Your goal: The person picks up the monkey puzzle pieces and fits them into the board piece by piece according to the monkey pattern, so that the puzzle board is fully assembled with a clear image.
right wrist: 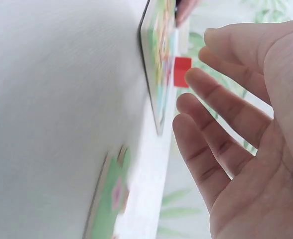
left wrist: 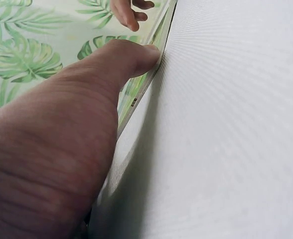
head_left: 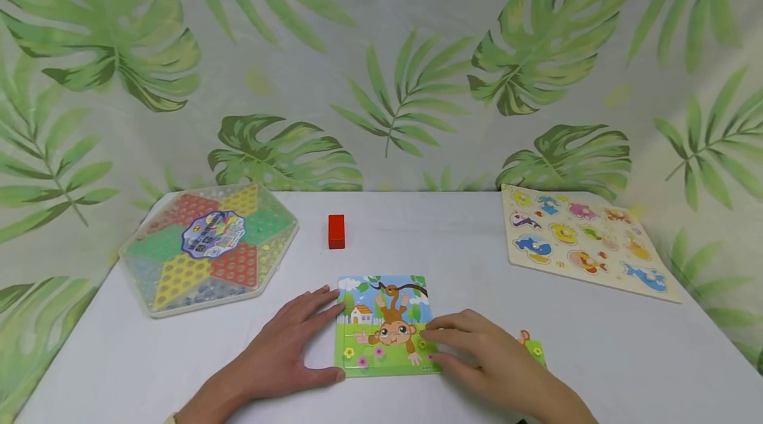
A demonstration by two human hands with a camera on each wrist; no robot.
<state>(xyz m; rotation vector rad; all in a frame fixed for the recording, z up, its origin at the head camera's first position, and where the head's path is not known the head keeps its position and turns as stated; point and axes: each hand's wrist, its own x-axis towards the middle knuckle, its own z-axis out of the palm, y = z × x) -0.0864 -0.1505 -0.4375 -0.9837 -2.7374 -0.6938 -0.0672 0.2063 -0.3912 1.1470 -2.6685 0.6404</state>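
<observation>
A square monkey jigsaw puzzle [head_left: 381, 318] lies flat on the white table. Along its left edge rests my left hand [head_left: 289, 348], fingers spread and the thumb against the lower left corner. The left wrist view shows that thumb [left wrist: 141, 59] touching the puzzle's edge. My right hand [head_left: 497, 361] is over the puzzle's right edge, fingers loosely bent. Nothing lies between those fingers in the right wrist view, where the hand [right wrist: 241, 134] appears apart from the board. Another puzzle piece [head_left: 538, 350] with green and brown printing lies beyond the right hand, partly hidden by it.
A red block [head_left: 336, 232] stands behind the puzzle. At the back left lies a hexagonal Chinese checkers board [head_left: 208, 248] under a clear cover. A wooden sea-animal peg puzzle [head_left: 584, 242] lies at the back right. Leaf-print cloth [head_left: 417, 79] hangs behind the table.
</observation>
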